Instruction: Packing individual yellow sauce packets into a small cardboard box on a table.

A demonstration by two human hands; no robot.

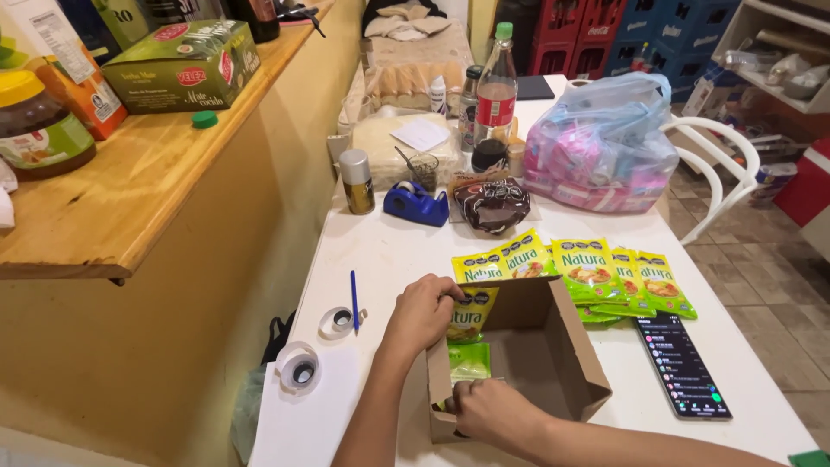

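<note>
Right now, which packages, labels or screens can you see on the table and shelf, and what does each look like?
Yellow-green sauce pouch: upright, held by left hand in brown cardboard box.
Right hand: inside box's near corner.
Row of matching pouches: flat, behind box.
Black smartphone: right of box, screen lit.
Clear bag of pink packets: far right.
Green carton: wooden shelf.
Brown jar, yellow lid: shelf, left.

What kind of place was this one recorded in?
Probably a small home-run shop or stockroom: stacked drink crates, a white table with yellow-green sauce sachets, and a cardboard box being filled.
</note>
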